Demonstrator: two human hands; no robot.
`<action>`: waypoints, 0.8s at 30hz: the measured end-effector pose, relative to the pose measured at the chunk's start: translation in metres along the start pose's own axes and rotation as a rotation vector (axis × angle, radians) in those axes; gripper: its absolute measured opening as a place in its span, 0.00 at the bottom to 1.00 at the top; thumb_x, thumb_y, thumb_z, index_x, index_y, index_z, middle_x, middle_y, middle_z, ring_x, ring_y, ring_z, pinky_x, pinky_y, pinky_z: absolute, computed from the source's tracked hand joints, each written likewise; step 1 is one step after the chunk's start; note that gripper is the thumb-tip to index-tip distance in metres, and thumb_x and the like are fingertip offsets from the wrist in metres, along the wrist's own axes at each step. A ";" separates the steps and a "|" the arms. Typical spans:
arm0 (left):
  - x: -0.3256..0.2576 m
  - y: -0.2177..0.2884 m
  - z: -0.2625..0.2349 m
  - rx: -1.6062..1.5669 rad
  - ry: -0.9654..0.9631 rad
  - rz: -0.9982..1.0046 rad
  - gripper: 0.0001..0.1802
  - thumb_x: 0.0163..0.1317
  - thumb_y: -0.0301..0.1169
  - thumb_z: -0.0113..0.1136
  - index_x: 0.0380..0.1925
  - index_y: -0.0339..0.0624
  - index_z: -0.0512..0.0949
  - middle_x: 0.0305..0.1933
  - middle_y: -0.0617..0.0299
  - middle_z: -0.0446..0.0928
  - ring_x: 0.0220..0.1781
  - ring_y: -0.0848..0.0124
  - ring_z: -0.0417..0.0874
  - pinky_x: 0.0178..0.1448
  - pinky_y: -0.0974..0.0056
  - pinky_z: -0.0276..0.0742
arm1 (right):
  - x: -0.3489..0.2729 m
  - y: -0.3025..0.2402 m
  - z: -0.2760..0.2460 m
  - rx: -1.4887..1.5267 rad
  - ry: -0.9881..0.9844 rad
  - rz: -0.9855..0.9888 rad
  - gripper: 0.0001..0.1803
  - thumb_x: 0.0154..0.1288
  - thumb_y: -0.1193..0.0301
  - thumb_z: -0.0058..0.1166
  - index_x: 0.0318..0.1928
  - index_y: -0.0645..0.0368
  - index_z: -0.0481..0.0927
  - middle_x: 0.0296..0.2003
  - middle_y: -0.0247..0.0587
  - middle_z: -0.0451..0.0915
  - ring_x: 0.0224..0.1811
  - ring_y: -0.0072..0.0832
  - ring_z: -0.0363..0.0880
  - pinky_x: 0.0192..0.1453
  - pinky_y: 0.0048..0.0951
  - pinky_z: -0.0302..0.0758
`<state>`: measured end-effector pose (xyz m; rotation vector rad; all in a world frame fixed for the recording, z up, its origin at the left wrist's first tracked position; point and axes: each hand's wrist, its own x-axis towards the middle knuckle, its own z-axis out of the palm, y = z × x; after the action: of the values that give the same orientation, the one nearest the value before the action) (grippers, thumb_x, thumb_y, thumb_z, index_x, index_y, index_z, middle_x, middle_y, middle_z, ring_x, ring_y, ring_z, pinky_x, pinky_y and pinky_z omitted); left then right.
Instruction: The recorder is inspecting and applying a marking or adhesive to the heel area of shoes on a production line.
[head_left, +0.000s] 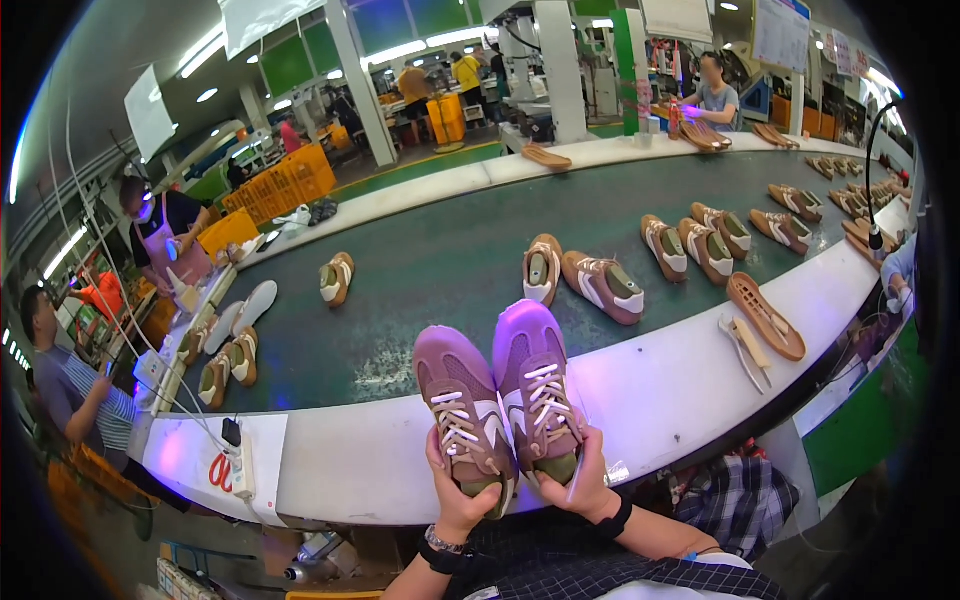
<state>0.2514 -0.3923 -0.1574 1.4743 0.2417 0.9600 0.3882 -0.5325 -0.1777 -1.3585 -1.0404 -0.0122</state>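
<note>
I hold two brown lace-up sneakers side by side, toes pointing away from me, above the white edge of a conveyor. My left hand point(455, 495) grips the heel of the left sneaker point(462, 410). My right hand point(580, 482) grips the heel of the right sneaker point(535, 385), which glows purple under a lamp. A thin stick or pen runs along my right fingers. Both forearms come in from the lower edge, with a watch on the left wrist and a black band on the right.
A dark green conveyor belt point(440, 270) carries several more brown sneakers point(602, 287). A tan sole point(765, 316) and tools lie on its white rim point(680, 385). A power strip point(240, 457) sits at the left. Other workers stand at the left point(165, 235) and far side point(715, 95).
</note>
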 end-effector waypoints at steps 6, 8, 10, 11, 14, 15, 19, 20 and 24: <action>-0.011 0.002 0.007 0.178 -0.002 0.142 0.64 0.39 0.41 0.72 0.71 0.35 0.41 0.67 0.47 0.56 0.69 0.57 0.61 0.73 0.55 0.56 | -0.004 -0.008 -0.005 -0.042 0.033 -0.144 0.46 0.45 0.70 0.68 0.61 0.70 0.53 0.64 0.68 0.59 0.63 0.50 0.68 0.67 0.41 0.63; -0.016 0.002 0.008 0.149 -0.015 0.225 0.65 0.44 0.53 0.73 0.71 0.34 0.41 0.69 0.48 0.54 0.69 0.57 0.61 0.72 0.54 0.57 | -0.005 -0.007 -0.019 0.012 -0.035 -0.219 0.49 0.45 0.65 0.71 0.63 0.71 0.55 0.64 0.65 0.61 0.65 0.48 0.67 0.67 0.42 0.63; -0.018 0.003 0.002 -0.081 0.046 0.125 0.64 0.48 0.60 0.69 0.71 0.35 0.41 0.69 0.49 0.55 0.68 0.58 0.63 0.71 0.54 0.61 | 0.001 0.000 -0.047 0.167 -0.081 -0.089 0.47 0.48 0.62 0.70 0.64 0.69 0.59 0.62 0.59 0.66 0.64 0.42 0.69 0.66 0.40 0.65; -0.021 0.004 -0.001 -0.171 0.081 0.049 0.64 0.50 0.63 0.67 0.71 0.36 0.41 0.69 0.50 0.55 0.68 0.59 0.64 0.70 0.54 0.63 | 0.001 0.001 -0.053 0.266 -0.103 -0.073 0.46 0.49 0.61 0.69 0.64 0.69 0.60 0.61 0.56 0.69 0.63 0.39 0.70 0.66 0.39 0.67; -0.018 0.009 -0.025 -0.187 -0.058 -0.448 0.49 0.56 0.60 0.64 0.67 0.39 0.58 0.56 0.56 0.73 0.57 0.68 0.76 0.63 0.59 0.72 | 0.018 0.014 -0.058 0.798 -0.164 0.453 0.47 0.49 0.51 0.70 0.62 0.67 0.66 0.54 0.43 0.76 0.55 0.30 0.77 0.59 0.33 0.75; -0.014 0.006 -0.027 -0.211 -0.066 -0.526 0.48 0.53 0.58 0.68 0.64 0.37 0.62 0.54 0.58 0.76 0.55 0.69 0.78 0.61 0.60 0.73 | 0.023 0.015 -0.061 0.943 -0.303 0.573 0.48 0.48 0.48 0.71 0.62 0.67 0.66 0.53 0.40 0.77 0.52 0.28 0.79 0.57 0.31 0.76; 0.010 -0.001 -0.029 -0.318 -0.397 -0.293 0.49 0.44 0.54 0.77 0.60 0.34 0.68 0.56 0.58 0.77 0.55 0.68 0.80 0.61 0.61 0.74 | 0.037 0.010 -0.058 0.846 -0.412 0.569 0.52 0.43 0.45 0.73 0.62 0.66 0.69 0.54 0.43 0.78 0.53 0.28 0.79 0.57 0.30 0.76; 0.016 -0.001 -0.027 -0.354 -0.411 -0.359 0.53 0.37 0.53 0.81 0.61 0.34 0.69 0.58 0.57 0.77 0.56 0.66 0.79 0.62 0.60 0.74 | 0.041 0.008 -0.059 0.909 -0.407 0.567 0.52 0.41 0.48 0.75 0.62 0.66 0.70 0.55 0.44 0.78 0.53 0.29 0.79 0.58 0.29 0.76; 0.042 0.003 -0.028 -0.454 -0.652 -0.614 0.56 0.34 0.52 0.82 0.62 0.33 0.68 0.59 0.56 0.76 0.60 0.65 0.77 0.64 0.59 0.73 | 0.062 0.010 -0.063 0.950 -0.576 0.590 0.50 0.43 0.55 0.76 0.64 0.63 0.68 0.56 0.42 0.77 0.57 0.31 0.77 0.63 0.33 0.72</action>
<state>0.2581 -0.3448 -0.1414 1.1111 -0.0133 0.0078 0.4671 -0.5463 -0.1391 -0.7227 -0.8660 1.2192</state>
